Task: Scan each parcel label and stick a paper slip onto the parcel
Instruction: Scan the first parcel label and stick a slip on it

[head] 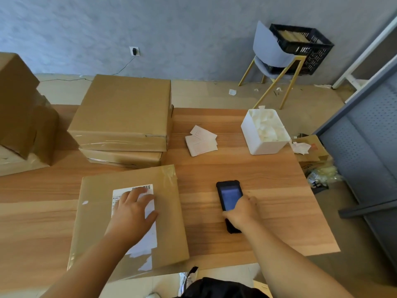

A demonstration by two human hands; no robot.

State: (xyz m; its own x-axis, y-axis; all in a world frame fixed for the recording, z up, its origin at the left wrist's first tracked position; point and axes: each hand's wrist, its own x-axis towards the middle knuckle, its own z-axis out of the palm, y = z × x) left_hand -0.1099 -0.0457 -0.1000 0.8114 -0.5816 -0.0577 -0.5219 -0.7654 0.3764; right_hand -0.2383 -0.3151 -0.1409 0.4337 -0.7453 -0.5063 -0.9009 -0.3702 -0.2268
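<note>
Left hand (133, 211) presses spread, straight fingers on the white label (150, 237) of the nearest parcel (171, 222), while right hand (242, 211) apparently grips the black scanner (229, 196) lying on the table (279, 222).

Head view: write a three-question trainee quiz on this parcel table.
1. True or false: the left hand lies with its fingers spread on the label of the near parcel.
2. What does the right hand grip? A) the handheld scanner B) a tape roll C) a pen
3. Fill in: the paper slips lie on the table between the stacked parcels and the white ____.

Key: 1 true; 2 A; 3 bin.
</note>
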